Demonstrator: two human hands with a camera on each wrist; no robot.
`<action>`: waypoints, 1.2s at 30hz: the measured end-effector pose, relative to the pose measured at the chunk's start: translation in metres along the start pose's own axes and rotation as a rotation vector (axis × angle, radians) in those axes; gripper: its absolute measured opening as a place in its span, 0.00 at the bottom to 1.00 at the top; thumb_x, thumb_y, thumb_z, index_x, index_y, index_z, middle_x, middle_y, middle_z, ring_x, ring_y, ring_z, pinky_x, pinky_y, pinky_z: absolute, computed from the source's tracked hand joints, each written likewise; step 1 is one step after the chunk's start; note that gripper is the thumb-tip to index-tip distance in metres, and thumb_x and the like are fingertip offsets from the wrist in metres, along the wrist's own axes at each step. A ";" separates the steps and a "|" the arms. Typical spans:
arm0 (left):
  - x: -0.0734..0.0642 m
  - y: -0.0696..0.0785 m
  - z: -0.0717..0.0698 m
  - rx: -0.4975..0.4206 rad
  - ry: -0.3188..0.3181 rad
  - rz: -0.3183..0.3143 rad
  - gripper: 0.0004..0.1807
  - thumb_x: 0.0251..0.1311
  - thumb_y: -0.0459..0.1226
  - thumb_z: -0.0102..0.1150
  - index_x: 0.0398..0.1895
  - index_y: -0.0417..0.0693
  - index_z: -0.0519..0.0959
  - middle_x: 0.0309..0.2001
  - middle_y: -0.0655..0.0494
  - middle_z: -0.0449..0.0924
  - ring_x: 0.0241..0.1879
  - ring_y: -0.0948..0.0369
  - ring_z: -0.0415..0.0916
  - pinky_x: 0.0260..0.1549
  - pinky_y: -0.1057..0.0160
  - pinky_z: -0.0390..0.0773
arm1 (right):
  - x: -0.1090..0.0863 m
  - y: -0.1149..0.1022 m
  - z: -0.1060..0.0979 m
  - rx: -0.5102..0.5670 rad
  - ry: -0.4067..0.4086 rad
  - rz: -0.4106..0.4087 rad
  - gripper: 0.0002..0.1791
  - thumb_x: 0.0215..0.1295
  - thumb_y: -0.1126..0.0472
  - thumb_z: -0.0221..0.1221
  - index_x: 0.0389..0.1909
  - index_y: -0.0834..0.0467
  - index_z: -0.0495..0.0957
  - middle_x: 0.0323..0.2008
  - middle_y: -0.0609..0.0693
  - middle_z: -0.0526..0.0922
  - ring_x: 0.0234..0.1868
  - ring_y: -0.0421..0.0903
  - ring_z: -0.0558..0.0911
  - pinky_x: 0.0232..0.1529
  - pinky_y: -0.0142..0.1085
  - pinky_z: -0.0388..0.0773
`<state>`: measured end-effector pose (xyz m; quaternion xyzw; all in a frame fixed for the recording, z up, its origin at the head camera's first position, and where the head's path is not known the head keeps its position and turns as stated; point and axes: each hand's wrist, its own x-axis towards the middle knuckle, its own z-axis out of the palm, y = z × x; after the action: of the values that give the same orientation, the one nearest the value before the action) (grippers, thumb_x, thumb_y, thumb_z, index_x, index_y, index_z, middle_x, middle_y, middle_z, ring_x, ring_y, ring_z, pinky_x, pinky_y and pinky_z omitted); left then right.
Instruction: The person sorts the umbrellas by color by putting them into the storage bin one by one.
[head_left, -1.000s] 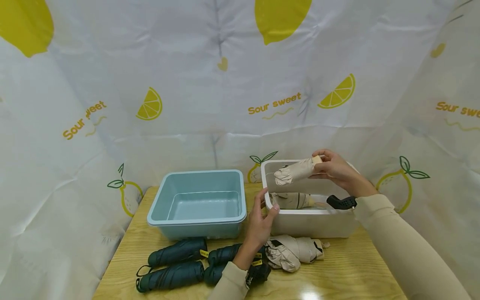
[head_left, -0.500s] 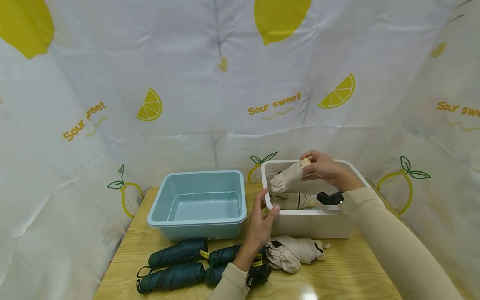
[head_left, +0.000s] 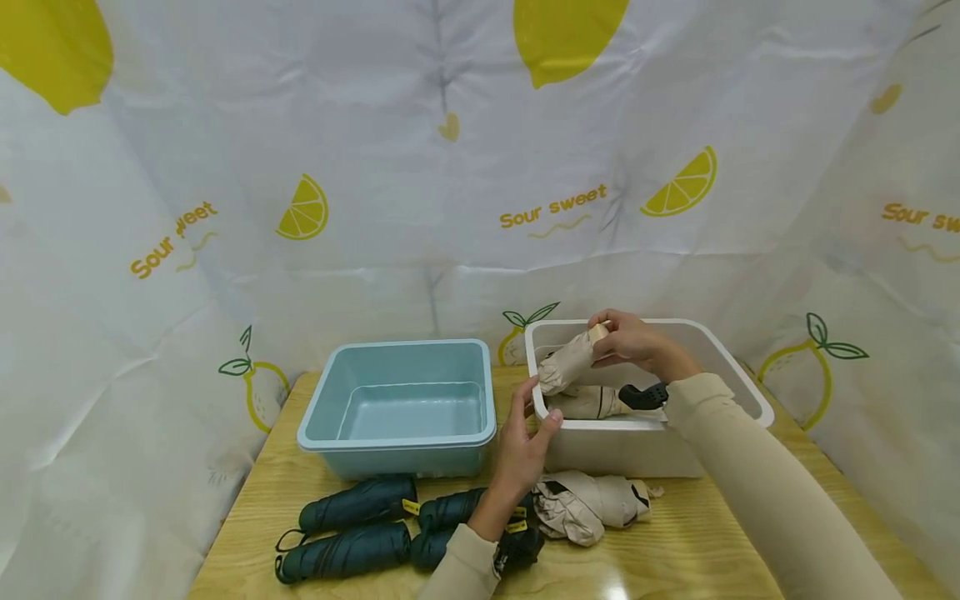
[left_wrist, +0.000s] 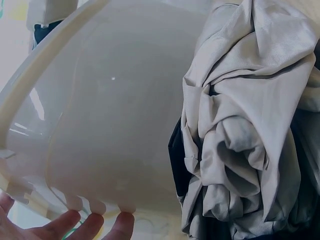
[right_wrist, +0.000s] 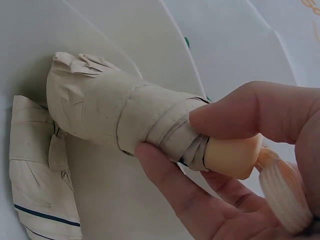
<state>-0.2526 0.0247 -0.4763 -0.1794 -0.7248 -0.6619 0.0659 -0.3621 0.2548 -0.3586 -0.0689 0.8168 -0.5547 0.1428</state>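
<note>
My right hand grips a folded beige umbrella near its pale yellow handle, thumb on top and fingers beneath. A cord loop hangs from the handle end. The umbrella slants down into the left part of the white bin, its fabric end low by the left wall. Below it, a second beige umbrella lies on the bin's floor, also visible in the right wrist view. My left hand holds the bin's front left corner, thumb over the rim and fingertips against the outer wall.
A light blue bin stands left of the white one. In front lie several dark green folded umbrellas and one loosely bundled beige umbrella on the wooden table. A lemon-print sheet hangs behind.
My right hand has moved left and slightly down, lowering the beige umbrella's fabric end into the white bin's left side. My left hand has stayed on the corner.
</note>
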 end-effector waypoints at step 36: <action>0.002 -0.004 0.001 -0.031 -0.004 0.011 0.32 0.73 0.49 0.54 0.78 0.68 0.58 0.71 0.43 0.67 0.69 0.44 0.67 0.54 0.46 0.80 | -0.003 0.026 -0.015 -0.345 0.000 0.163 0.36 0.51 0.79 0.59 0.63 0.80 0.59 0.37 0.60 0.72 0.28 0.47 0.74 0.34 0.40 0.81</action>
<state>-0.2556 0.0258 -0.4795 -0.1857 -0.7136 -0.6723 0.0652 -0.3630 0.2785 -0.3776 -0.0259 0.9026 -0.3931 0.1735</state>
